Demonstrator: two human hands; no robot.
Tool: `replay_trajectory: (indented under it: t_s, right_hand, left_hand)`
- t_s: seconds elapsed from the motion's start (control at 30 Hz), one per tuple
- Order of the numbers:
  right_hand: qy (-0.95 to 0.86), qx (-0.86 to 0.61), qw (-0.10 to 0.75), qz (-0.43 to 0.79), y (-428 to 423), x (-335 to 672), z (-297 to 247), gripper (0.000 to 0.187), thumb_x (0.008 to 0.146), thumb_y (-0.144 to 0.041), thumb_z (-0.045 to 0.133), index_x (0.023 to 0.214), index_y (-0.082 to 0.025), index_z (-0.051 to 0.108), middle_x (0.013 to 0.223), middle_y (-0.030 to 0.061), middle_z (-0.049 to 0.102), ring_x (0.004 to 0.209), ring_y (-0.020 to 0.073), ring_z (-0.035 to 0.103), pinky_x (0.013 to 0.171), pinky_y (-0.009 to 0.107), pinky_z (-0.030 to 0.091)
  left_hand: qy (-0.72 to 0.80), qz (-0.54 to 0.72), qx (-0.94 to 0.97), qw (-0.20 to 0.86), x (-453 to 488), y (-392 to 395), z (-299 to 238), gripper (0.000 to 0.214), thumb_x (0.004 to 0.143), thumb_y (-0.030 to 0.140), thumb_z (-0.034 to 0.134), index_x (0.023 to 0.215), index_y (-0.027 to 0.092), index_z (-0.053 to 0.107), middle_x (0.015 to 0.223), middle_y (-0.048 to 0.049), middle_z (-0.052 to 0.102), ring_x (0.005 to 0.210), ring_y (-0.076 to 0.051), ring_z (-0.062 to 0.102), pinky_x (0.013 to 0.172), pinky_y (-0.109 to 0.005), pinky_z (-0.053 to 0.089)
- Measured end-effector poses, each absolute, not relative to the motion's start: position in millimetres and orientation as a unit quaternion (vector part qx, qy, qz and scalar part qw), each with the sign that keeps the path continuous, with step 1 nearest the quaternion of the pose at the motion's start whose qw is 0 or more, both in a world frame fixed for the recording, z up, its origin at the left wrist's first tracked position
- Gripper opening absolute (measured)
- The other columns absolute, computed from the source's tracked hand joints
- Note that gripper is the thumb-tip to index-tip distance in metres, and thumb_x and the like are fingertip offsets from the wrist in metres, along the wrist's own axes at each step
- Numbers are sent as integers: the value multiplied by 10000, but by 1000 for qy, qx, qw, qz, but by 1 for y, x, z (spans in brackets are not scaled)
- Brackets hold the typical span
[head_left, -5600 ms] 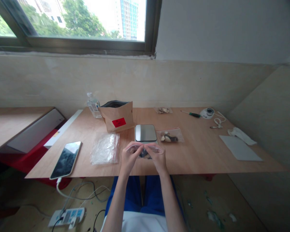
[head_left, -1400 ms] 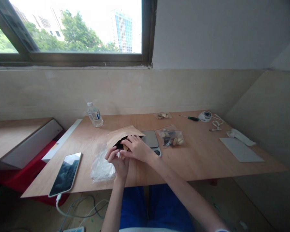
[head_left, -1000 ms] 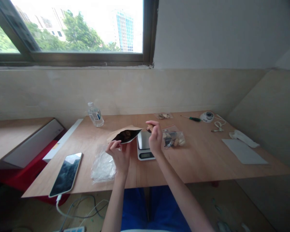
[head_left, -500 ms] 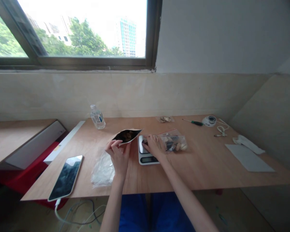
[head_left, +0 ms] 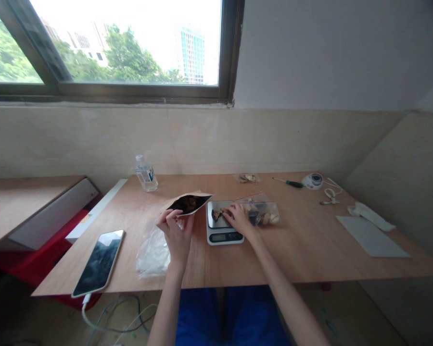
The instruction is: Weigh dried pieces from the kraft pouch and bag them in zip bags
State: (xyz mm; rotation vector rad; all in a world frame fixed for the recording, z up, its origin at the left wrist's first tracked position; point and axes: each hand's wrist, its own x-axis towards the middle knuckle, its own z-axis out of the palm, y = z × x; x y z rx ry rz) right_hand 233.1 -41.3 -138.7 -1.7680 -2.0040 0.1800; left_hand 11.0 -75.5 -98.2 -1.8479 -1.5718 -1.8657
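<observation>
My left hand (head_left: 176, 231) grips the lower edge of a brown paper pouch (head_left: 187, 202), tilted with its dark open mouth facing me. My right hand (head_left: 240, 219) rests over the small white kitchen scale (head_left: 222, 233), fingers loosely spread above a few dark and pale pieces (head_left: 217, 214) lying on the metal pan. A clear zip bag with mixed pieces (head_left: 261, 213) lies just right of that hand.
A pile of empty clear bags (head_left: 152, 250) lies left of my left wrist. A phone (head_left: 98, 262) on a cable sits near the table's front left. A water bottle (head_left: 146, 173), another small filled bag (head_left: 247, 178), a screwdriver (head_left: 289, 182), white tape roll (head_left: 312, 180) and paper (head_left: 372, 236) lie farther back and right.
My right hand took pieces out of the pouch, carried them right and set them on the scale pan. The left hand kept the pouch tilted open.
</observation>
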Motion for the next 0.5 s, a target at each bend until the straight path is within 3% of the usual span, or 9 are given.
replay_trajectory:
  t_s: [0.13,0.27,0.33,0.43,0.5]
  right_hand:
    - [-698,-656,282,53,-41,232,-134,324,870,-334,539,1164,-208,596,1175,125,514,1110,283,455,943,470,349]
    - [-677,-554,474,106,-56,222,-90,279,891,-320,473,1096,-179,599,1094,109,548,1093,231,501,949,407,397]
    - [-666,-468,547,197,-69,214,-56,246,918,-312,420,994,-187,619,1023,76,595,1013,192,557,909,357,441]
    - [-705,-311,520,368,-86,201,-4,333,954,-285,317,1037,-178,621,1043,64,651,1009,170,599,901,337,472]
    - [-764,-267,415,415,-89,192,19,323,943,-233,342,1110,-181,615,1171,55,630,1116,164,563,967,337,442]
  left_hand:
    - [-511,-589,-623,60,9,-78,-100,200,812,236,609,998,194,547,1141,-94,341,1061,-218,429,823,-368,462]
    - [-506,-575,-640,55,9,-83,-102,114,864,191,519,941,200,603,1139,-90,330,1101,-221,398,864,-366,439]
    - [-506,-577,-639,43,9,-84,-104,133,871,191,507,935,206,623,1133,-86,338,1075,-213,408,859,-362,443]
    - [-502,-575,-645,32,10,-85,-106,150,875,201,509,938,211,644,1114,-80,356,1032,-199,423,841,-350,455]
    - [-498,-581,-643,30,10,-85,-107,156,872,208,516,943,217,655,1099,-74,373,1011,-192,432,837,-349,458]
